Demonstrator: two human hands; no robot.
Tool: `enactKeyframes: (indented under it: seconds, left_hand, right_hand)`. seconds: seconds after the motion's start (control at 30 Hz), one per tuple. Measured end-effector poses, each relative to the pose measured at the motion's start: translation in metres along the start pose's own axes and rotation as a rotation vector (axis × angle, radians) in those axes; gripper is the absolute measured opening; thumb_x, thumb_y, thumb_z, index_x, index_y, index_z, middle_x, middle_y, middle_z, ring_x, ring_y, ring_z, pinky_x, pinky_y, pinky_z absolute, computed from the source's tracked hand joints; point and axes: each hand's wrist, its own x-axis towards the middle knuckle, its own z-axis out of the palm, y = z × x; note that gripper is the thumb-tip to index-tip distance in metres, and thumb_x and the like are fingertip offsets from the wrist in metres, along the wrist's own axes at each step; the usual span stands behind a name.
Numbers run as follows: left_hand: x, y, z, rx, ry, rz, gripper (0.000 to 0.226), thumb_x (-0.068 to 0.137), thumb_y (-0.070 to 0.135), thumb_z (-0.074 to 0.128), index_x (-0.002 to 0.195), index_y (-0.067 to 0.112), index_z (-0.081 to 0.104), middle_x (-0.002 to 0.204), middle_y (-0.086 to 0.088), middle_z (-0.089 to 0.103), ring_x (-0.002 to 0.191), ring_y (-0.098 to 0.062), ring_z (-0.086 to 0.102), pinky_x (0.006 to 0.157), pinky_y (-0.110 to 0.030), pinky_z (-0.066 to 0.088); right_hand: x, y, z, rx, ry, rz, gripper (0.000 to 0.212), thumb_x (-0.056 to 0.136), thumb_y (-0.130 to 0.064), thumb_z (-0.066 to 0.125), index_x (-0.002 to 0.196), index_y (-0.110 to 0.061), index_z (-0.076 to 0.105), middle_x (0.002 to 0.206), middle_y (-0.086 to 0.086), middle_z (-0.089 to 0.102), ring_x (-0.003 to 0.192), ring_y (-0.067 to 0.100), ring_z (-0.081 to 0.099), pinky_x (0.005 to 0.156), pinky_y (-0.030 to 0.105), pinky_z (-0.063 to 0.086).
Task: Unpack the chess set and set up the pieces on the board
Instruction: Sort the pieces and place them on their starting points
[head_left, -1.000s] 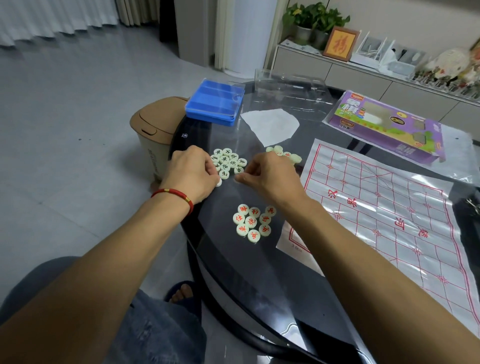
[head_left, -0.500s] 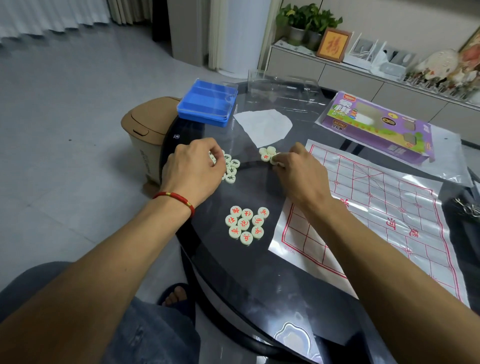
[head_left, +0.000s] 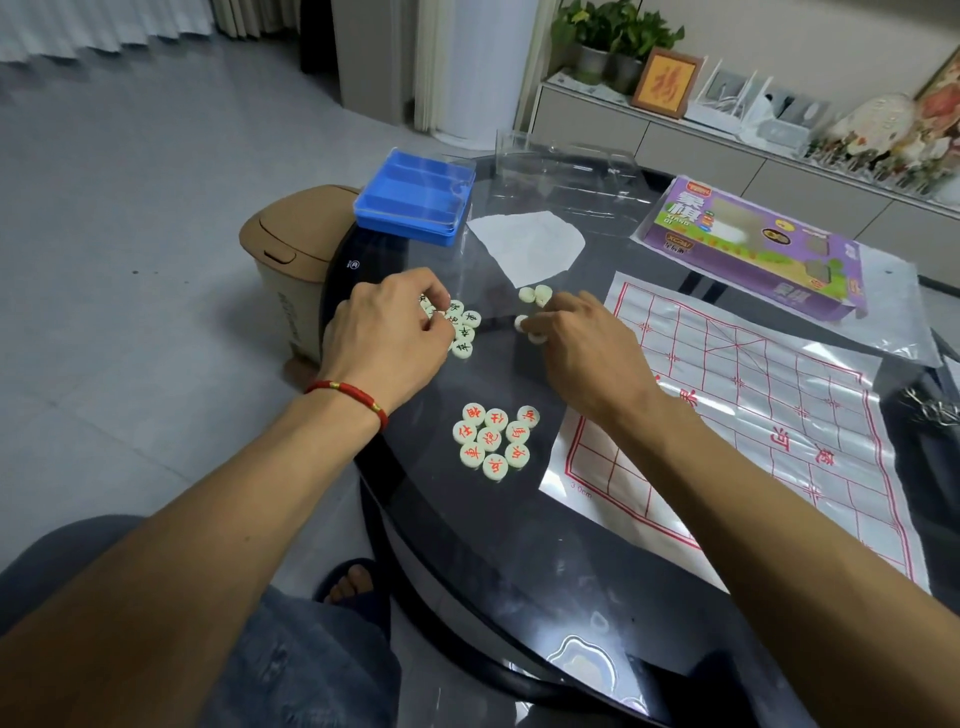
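here, both hands (head_left: 384, 338) (head_left: 582, 343) finger smooth round pieces (head_left: 467, 332).

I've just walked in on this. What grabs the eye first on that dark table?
Nine red-lettered chess pieces cluster near the table's front edge. Behind them, the left hand fingers a black-lettered pile, the right hand some blank-faced pieces. The red-lined board sheet lies at right, bare.

A round dark glass table (head_left: 519, 545) stands on a pale grey tiled floor (head_left: 130, 208). Behind it a low grey cabinet (head_left: 701, 150) carries potted plants (head_left: 613, 31) and a framed picture (head_left: 666, 83) (red character on orange). White curtains (head_left: 93, 26) hang far left.
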Motion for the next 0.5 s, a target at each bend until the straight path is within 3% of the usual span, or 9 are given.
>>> enactKeyframes:
  seconds: [0.1, 0.2, 0.33, 0.43, 0.5]
  left_hand:
    - [-0.001, 0.001, 0.001, 0.006, -0.012, 0.011, 0.014, 0.081, 0.025, 0.057, 0.089, 0.032, 0.065, 0.067, 0.006, 0.064, 0.077, -0.027, 0.064, 0.076, -0.044, 0.057]
    - [-0.002, 0.003, 0.004, 0.021, -0.014, 0.028, 0.014, 0.085, 0.021, 0.060, 0.093, 0.030, 0.067, 0.073, 0.001, 0.065, 0.077, -0.026, 0.063, 0.075, -0.044, 0.057]
    - [-0.005, 0.007, 0.005, 0.049, -0.024, 0.035, 0.015, 0.089, 0.020, 0.061, 0.100, 0.027, 0.068, 0.073, 0.003, 0.064, 0.074, -0.019, 0.061, 0.066, -0.033, 0.050]
    - [-0.006, 0.007, 0.004, 0.049, -0.028, 0.039, 0.014, 0.088, 0.021, 0.061, 0.098, 0.028, 0.068, 0.069, 0.006, 0.063, 0.075, -0.021, 0.062, 0.069, -0.035, 0.053]
    - [-0.005, 0.007, 0.004, 0.045, -0.032, 0.038, 0.014, 0.087, 0.021, 0.061, 0.096, 0.028, 0.068, 0.068, 0.006, 0.062, 0.076, -0.021, 0.063, 0.070, -0.037, 0.055]
  right_hand:
    - [-0.025, -0.003, -0.011, 0.129, -0.042, -0.168, 0.036, 0.096, -0.005, 0.060, 0.127, -0.020, 0.071, 0.119, 0.002, 0.066, 0.108, 0.020, 0.056, 0.074, 0.038, 0.057]
    - [-0.043, -0.007, -0.018, 0.122, -0.104, -0.282, 0.039, 0.096, -0.008, 0.062, 0.129, -0.026, 0.069, 0.117, -0.001, 0.066, 0.100, 0.015, 0.053, 0.065, 0.030, 0.051]
    - [-0.054, -0.010, -0.024, 0.124, -0.120, -0.351, 0.036, 0.097, -0.013, 0.063, 0.129, -0.027, 0.069, 0.118, -0.002, 0.066, 0.101, 0.016, 0.055, 0.065, 0.032, 0.055]
    - [-0.049, -0.005, -0.022, 0.122, -0.020, -0.287, 0.028, 0.097, -0.013, 0.060, 0.121, -0.021, 0.072, 0.115, 0.000, 0.069, 0.101, 0.020, 0.060, 0.068, 0.036, 0.058]
    - [-0.035, 0.006, -0.015, 0.070, 0.079, -0.124, 0.023, 0.098, -0.015, 0.059, 0.118, -0.018, 0.072, 0.111, 0.004, 0.069, 0.100, 0.024, 0.062, 0.069, 0.043, 0.059]
